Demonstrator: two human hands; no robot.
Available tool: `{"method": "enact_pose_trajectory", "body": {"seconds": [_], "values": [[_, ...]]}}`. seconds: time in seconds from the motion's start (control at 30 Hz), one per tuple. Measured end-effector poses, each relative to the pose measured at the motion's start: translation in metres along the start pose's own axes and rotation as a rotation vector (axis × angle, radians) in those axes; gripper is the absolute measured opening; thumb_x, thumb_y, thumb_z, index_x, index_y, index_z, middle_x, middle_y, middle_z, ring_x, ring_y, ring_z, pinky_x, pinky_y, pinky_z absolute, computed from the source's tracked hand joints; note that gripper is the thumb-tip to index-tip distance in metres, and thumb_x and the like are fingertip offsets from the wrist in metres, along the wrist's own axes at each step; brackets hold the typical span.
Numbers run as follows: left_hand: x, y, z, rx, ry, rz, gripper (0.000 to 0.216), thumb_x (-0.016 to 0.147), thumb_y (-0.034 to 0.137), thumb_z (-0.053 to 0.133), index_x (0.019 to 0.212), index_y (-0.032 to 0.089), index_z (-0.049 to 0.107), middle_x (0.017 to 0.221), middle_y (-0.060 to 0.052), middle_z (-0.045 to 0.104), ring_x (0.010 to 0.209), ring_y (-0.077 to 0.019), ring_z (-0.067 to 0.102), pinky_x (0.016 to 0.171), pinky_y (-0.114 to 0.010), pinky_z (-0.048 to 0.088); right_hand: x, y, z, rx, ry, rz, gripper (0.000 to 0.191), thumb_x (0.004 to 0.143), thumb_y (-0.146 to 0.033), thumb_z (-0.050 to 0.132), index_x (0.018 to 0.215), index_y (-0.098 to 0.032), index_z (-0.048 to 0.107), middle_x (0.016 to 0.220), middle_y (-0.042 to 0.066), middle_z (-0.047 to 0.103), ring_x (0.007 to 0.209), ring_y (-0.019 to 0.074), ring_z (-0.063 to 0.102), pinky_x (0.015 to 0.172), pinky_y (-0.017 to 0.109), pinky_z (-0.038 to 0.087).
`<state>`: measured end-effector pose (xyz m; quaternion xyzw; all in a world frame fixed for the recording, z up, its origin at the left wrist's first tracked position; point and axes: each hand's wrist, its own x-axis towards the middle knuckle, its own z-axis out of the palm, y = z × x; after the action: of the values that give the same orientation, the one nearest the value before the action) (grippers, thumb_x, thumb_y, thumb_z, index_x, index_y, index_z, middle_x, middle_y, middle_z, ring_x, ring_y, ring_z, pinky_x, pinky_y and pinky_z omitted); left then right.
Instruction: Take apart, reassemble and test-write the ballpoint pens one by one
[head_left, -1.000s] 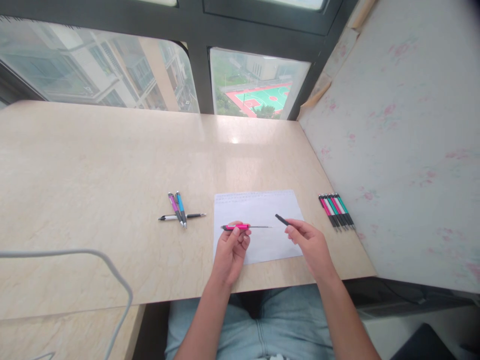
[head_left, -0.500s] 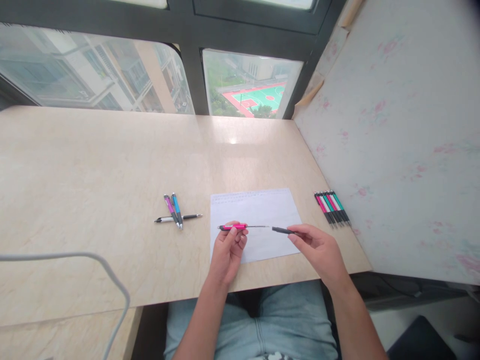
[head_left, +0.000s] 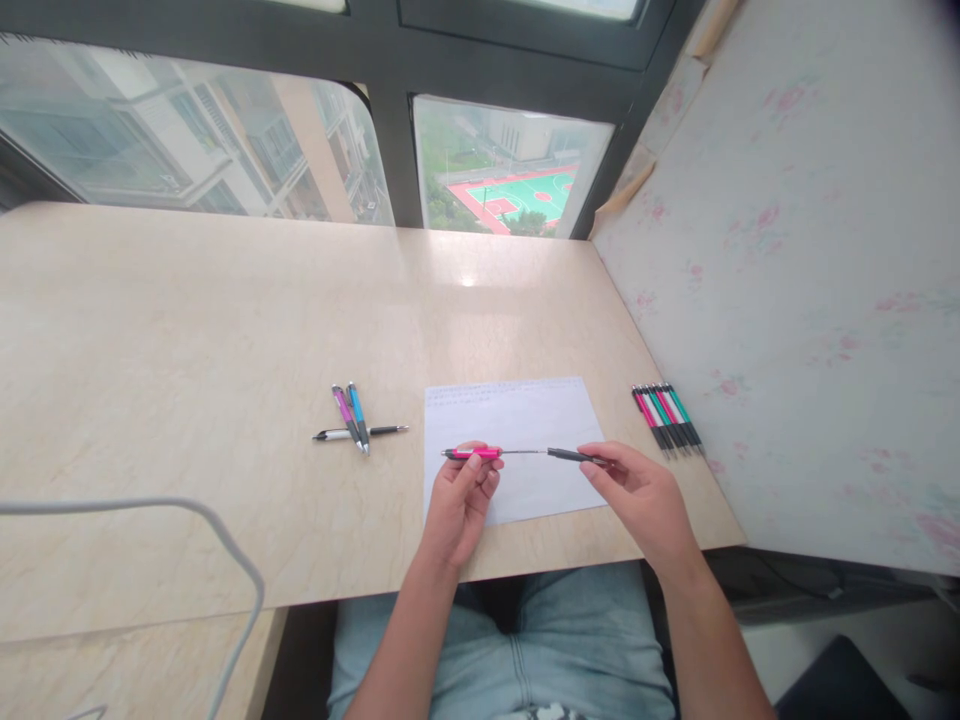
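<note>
Between the thumb and fingers of my left hand (head_left: 463,500) is a pink pen barrel (head_left: 480,453), lying level with its thin refill (head_left: 523,452) sticking out to the right. My right hand (head_left: 637,492) pinches the black front grip section of a pen (head_left: 566,455), in line with the refill. The refill's tip meets the left end of the grip section; whether it is inside cannot be made out. Below both hands lies a white sheet of paper (head_left: 517,410) with rows of handwriting along its top.
Left of the paper, a purple pen (head_left: 345,408) and a blue pen (head_left: 356,405) lie across a white-and-black pen (head_left: 337,435). A row of several pens (head_left: 666,415) lies at right, near the wall (head_left: 810,300). A grey cable (head_left: 217,535) curves over the table's left front.
The gap between the refill tip and the black grip section has closed. Both hands keep their hold, and the whole view has shifted slightly.
</note>
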<state>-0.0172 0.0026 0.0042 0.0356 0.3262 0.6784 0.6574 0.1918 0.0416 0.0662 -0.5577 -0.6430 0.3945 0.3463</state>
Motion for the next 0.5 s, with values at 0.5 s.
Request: {"method": "enact_pose_trajectory", "body": {"seconds": [0.5], "values": [[-0.0004, 0.0006, 0.0000, 0.011, 0.016, 0.002, 0.022, 0.077, 0.020, 0.076, 0.097, 0.015, 0.067, 0.090, -0.005, 0.072, 0.077, -0.0095, 0.066, 0.070, -0.017, 0.054, 0.0010, 0.0005, -0.0064, -0.022, 0.012, 0.007, 0.022, 0.084, -0.039, 0.065, 0.098, -0.023, 0.072, 0.096, 0.006, 0.072, 0.083, 0.0211, 0.066, 0.069, 0.032, 0.054]]}}
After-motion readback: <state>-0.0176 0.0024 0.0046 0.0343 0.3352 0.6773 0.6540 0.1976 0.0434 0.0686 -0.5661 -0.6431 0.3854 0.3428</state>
